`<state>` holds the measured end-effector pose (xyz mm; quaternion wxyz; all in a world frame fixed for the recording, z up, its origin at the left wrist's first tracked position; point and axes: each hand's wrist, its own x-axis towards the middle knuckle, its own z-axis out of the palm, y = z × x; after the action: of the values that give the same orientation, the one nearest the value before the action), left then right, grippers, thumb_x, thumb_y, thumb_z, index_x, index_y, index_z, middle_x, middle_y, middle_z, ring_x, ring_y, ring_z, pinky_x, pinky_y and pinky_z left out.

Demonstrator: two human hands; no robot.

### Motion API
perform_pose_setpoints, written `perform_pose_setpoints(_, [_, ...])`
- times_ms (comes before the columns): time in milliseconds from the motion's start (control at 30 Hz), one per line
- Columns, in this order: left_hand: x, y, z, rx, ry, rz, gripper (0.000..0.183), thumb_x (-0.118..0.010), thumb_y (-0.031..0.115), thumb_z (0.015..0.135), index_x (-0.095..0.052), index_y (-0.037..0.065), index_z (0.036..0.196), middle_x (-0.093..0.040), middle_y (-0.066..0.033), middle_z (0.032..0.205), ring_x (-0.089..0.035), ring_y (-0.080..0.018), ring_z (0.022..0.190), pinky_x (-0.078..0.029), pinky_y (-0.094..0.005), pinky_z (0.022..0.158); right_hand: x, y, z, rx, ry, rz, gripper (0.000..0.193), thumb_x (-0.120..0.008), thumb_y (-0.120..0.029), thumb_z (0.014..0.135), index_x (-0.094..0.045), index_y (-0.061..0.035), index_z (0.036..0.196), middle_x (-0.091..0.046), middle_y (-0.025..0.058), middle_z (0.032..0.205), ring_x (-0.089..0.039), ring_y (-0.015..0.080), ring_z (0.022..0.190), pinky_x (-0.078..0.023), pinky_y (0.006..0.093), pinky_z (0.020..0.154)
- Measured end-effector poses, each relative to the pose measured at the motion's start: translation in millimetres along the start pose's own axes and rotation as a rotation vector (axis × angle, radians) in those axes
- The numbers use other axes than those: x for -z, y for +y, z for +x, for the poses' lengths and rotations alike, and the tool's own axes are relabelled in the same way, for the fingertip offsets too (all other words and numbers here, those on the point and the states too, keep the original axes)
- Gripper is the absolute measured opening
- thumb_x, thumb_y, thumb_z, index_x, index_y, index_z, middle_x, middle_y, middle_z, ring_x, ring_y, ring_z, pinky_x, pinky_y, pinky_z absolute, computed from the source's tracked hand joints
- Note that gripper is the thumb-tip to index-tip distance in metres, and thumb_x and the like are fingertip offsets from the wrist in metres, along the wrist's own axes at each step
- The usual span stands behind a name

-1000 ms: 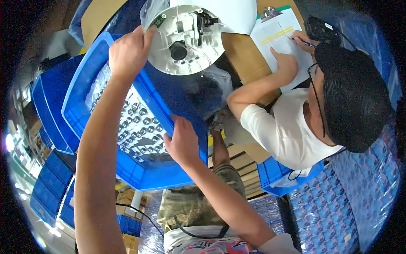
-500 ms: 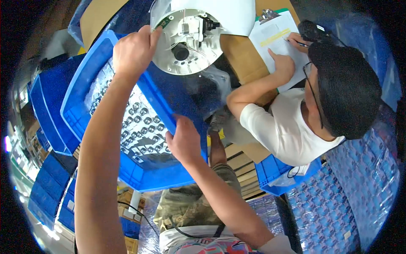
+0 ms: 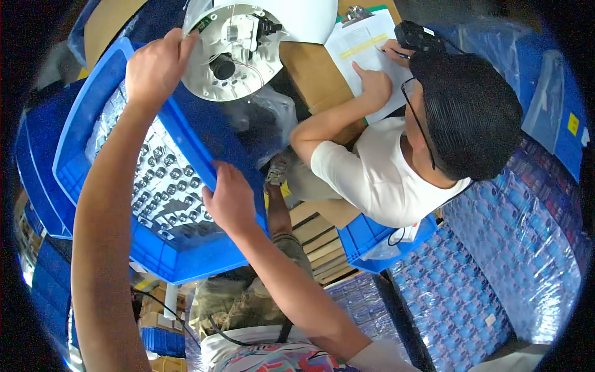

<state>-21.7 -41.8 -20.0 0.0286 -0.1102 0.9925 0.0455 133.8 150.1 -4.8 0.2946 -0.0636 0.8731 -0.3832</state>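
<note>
A blue plastic bin (image 3: pixel 164 257) sits tilted in front of me, with several small black round parts (image 3: pixel 162 172) on white backing inside it. My right hand (image 3: pixel 230 197) is closed over the bin's right rim, its thumb on the inner side. Beyond it, my left hand (image 3: pixel 155 69) is closed where the bin's far rim meets the left edge of a white round housing (image 3: pixel 238 87). What its fingers hold is hidden. A green circuit board strip (image 3: pixel 203 23), a black cylinder (image 3: pixel 222 66) and thin wires show on the housing.
To the right, a person in a white shirt (image 3: pixel 372 170) and black cap writes on paper (image 3: pixel 359 49) on a clipboard. A smaller blue bin (image 3: pixel 356 239) stands below that person. Wrapped stacks of printed boxes (image 3: pixel 458 279) fill the lower right. Cardboard (image 3: pixel 304 68) lies behind the housing.
The whole view has shifted, so everything appears farther left and slightly higher. Both hands keep their places on the bin and by the housing.
</note>
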Motion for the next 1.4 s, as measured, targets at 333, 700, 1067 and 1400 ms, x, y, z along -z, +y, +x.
perform_pose_setpoints(333, [1.7, 1.4, 0.1, 0.04, -0.088, 0.066, 0.041, -0.038, 0.046, 0.093, -0.054, 0.009, 0.083, -0.063, -0.0175, 0.071, -0.062, -0.0357, 0.071, -0.048, -0.048, 0.063, 5.3, -3.7, 1.6, -0.043, -0.02, 0.021, 0.04, -0.066, -0.012, 0.072, -0.051, -0.0003, 0.106, -0.058, 0.0179, 0.095, -0.058, 0.0357, 0.089, -0.049, 0.0422, 0.078])
perform_pose_setpoints(700, [10.7, 7.3, 2.8, 0.081, -0.121, 0.04, 0.042, -0.038, 0.047, 0.093, -0.054, 0.009, 0.084, -0.063, -0.0182, 0.074, -0.062, -0.0355, 0.074, -0.047, -0.0481, 0.066, 5.9, -3.2, 3.2, -0.02, -0.019, 0.035, 0.043, -0.069, -0.014, 0.071, -0.05, -0.0006, 0.108, -0.058, 0.0176, 0.094, -0.058, 0.0345, 0.088, -0.049, 0.0418, 0.078])
perform_pose_setpoints(1067, [7.8, 6.3, 0.6, 0.093, -0.092, 0.018, 0.039, -0.042, 0.044, 0.092, -0.053, 0.008, 0.08, -0.061, -0.0174, 0.069, -0.06, -0.0357, 0.071, -0.045, -0.0485, 0.062, 5.5, -1.7, 2.8, -0.01, -0.028, 0.048, 0.044, -0.069, -0.012, 0.069, -0.05, 0.0009, 0.107, -0.057, 0.0173, 0.094, -0.057, 0.0338, 0.089, -0.048, 0.0405, 0.078])
perform_pose_setpoints(1400, [5.7, 5.9, 1.7, 0.121, -0.087, 0.02, 0.04, -0.042, 0.046, 0.091, -0.055, 0.009, 0.081, -0.06, -0.0177, 0.069, -0.06, -0.0359, 0.071, -0.044, -0.0485, 0.062, 9.2, -2.0, 4.2, -0.028, -0.064, 0.054, 0.043, -0.068, -0.012, 0.07, -0.05, 0.0019, 0.107, -0.056, 0.0177, 0.095, -0.056, 0.0338, 0.091, -0.048, 0.0398, 0.08])
